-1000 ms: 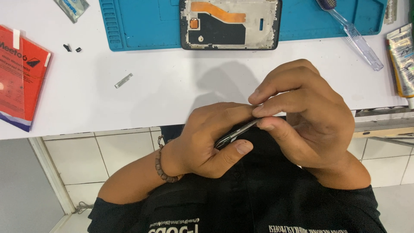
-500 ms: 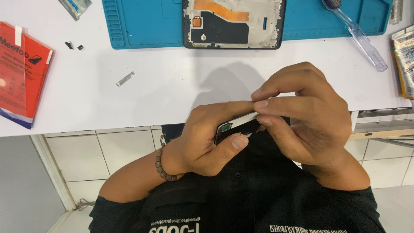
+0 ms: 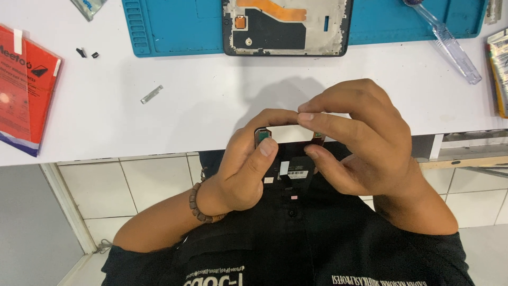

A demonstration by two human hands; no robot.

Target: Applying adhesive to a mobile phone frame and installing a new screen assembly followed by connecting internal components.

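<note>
Both my hands hold a thin black phone panel (image 3: 288, 161) over my lap, just in front of the white table's edge. My left hand (image 3: 248, 164), with a bead bracelet on the wrist, grips its left corner with thumb and fingers. My right hand (image 3: 360, 148) pinches the top right edge between thumb and forefinger. The panel's inner face is turned up toward me and shows small white stickers. Its far edge is hidden behind my fingers.
An opened phone frame (image 3: 288, 26) lies on a blue work mat (image 3: 174, 26) at the back of the white table (image 3: 211, 106). A clear-handled tool (image 3: 447, 45) lies to the right, a red packet (image 3: 24, 90) to the left, a small metal strip (image 3: 152, 94) and tiny black bits (image 3: 87, 53) nearby.
The panel was held edge-on a second ago; both hands have tilted it so its inner face now shows. My hands stayed at about the same place.
</note>
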